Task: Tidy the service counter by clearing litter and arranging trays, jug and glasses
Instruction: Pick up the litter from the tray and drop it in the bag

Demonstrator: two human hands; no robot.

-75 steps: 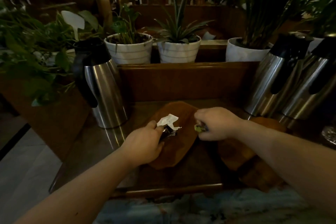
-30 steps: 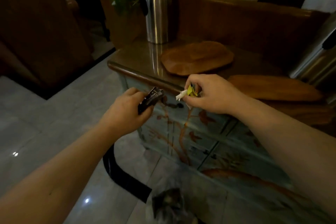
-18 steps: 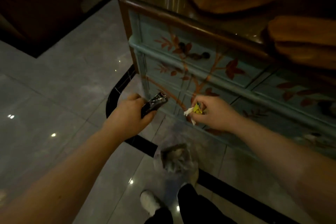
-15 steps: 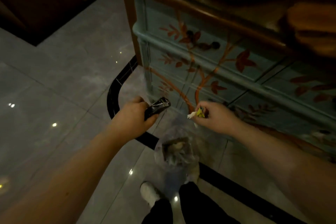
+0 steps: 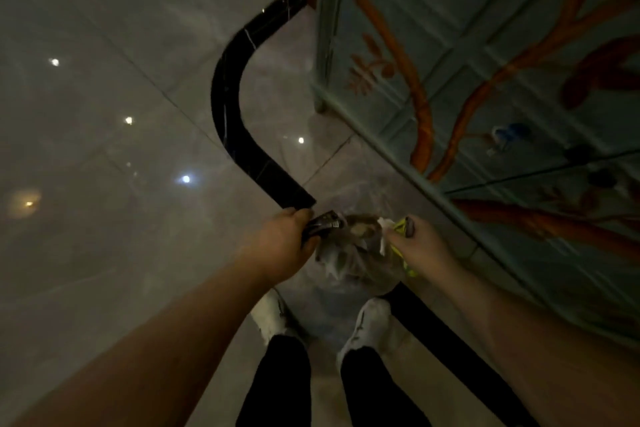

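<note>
I look straight down at the floor. My left hand point(image 5: 282, 248) grips a dark crumpled wrapper point(image 5: 322, 222). My right hand point(image 5: 417, 246) pinches white paper scraps and a yellow-green wrapper point(image 5: 398, 227). Both hands hover just over a clear plastic rubbish bag point(image 5: 349, 260) that stands on the floor with paper waste inside it. The counter top with its trays and jugs is out of view.
The painted blue cabinet front point(image 5: 485, 87) with orange branches fills the right side. A curved black floor border point(image 5: 232, 121) runs past the bag. My white shoes point(image 5: 273, 317) stand on the glossy grey tiles right behind the bag.
My view has dropped from the counter top to the floor. Both hands carried the litter down from the wooden tray and now sit right above the bag's mouth.
</note>
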